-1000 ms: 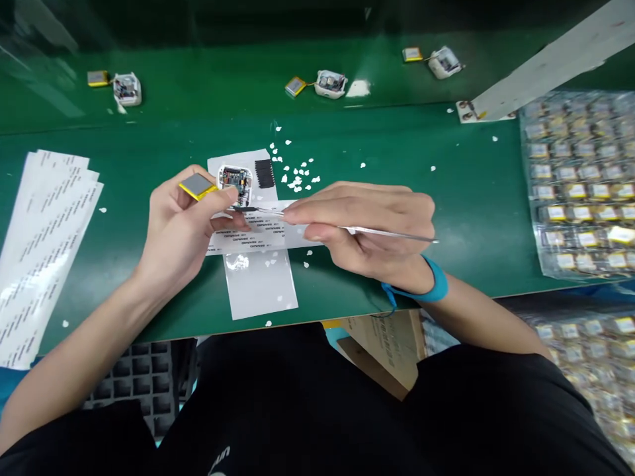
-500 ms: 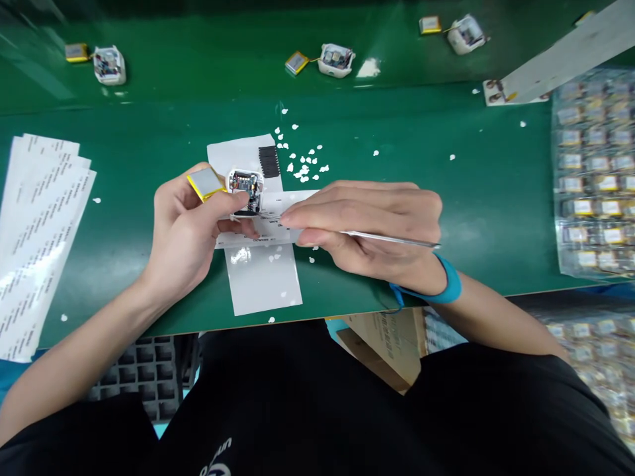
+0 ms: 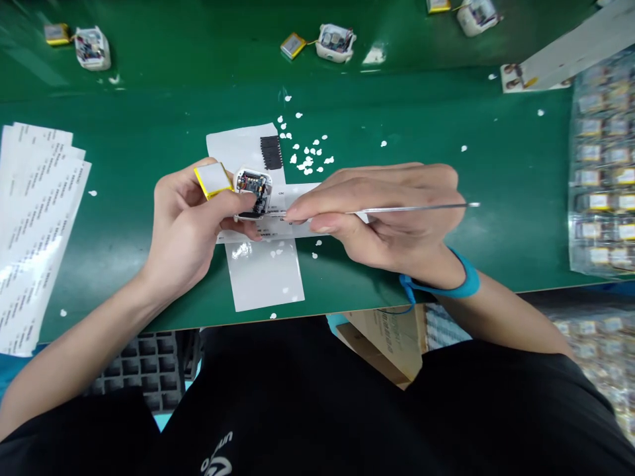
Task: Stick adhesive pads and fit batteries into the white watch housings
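Observation:
My left hand point(image 3: 186, 218) grips a small white device housing point(image 3: 268, 192) whose open side shows a circuit board, the thumb pressed on the board. A silver battery pack point(image 3: 214, 180) with yellow edges rests by the same hand, left of the housing. In my right hand point(image 3: 391, 215) is a slim metal tool point(image 3: 421, 208), held like a pen. Its thin tip meets the lower right edge of the housing, near a black strip; the exact contact is too small to tell. Beneath the hands lie white label sheets point(image 3: 265, 281), one bearing black strips point(image 3: 271, 153).
Small white tabs point(image 3: 307, 162) are scattered on the green table point(image 3: 421, 125). Label sheets point(image 3: 40, 231) are stacked at left. More open housings point(image 3: 335, 43) with batteries stand along the back. A tray point(image 3: 602, 178) of batteries sits at right, below a grey post point(image 3: 565, 49).
The right hand and the tool's rear end have swung up and to the right, leaving the tool nearly level. The tip stays at the housing. My view has shifted slightly.

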The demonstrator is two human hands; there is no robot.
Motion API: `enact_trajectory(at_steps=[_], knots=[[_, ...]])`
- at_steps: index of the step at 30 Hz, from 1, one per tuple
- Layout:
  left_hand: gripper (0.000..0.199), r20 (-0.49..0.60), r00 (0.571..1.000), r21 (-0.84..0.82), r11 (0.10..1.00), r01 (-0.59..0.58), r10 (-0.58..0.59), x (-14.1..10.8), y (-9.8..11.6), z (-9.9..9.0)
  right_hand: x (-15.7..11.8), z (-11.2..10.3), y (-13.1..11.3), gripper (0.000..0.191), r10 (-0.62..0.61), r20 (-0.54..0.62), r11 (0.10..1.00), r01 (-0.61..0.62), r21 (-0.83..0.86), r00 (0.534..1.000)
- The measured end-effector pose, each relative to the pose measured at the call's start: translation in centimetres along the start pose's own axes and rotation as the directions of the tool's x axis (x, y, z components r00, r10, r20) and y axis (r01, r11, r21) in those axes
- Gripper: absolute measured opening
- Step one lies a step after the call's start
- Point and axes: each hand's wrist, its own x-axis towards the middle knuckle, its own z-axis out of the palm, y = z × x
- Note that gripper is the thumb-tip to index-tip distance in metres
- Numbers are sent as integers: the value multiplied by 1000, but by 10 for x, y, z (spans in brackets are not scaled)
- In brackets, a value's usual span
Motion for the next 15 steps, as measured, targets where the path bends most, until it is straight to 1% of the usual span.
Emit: enact_trajectory(at_steps=[3, 6, 10, 13, 15], knots=[[16, 2, 1000, 17, 1000, 1, -1, 0, 0, 0, 0, -1, -2, 11, 23, 21, 1000, -23, -19, 1000], [16, 2, 1000, 17, 1000, -8, 8, -1, 0, 1, -1, 0, -2, 12, 50, 12, 998, -49, -30, 999], [15, 16, 998, 32, 998, -62, 61, -3, 0, 0, -2, 4, 0, 10, 14, -21, 1000, -15, -26, 1000], [13, 16, 997, 54, 995, -80, 79, -5, -2, -1, -1, 5, 1, 12, -6, -43, 998, 3, -62, 999], [13, 2, 996, 50, 995, -89, 89, -5, -2, -2, -1, 4, 1, 15, 1, -66, 998, -5, -70, 998]])
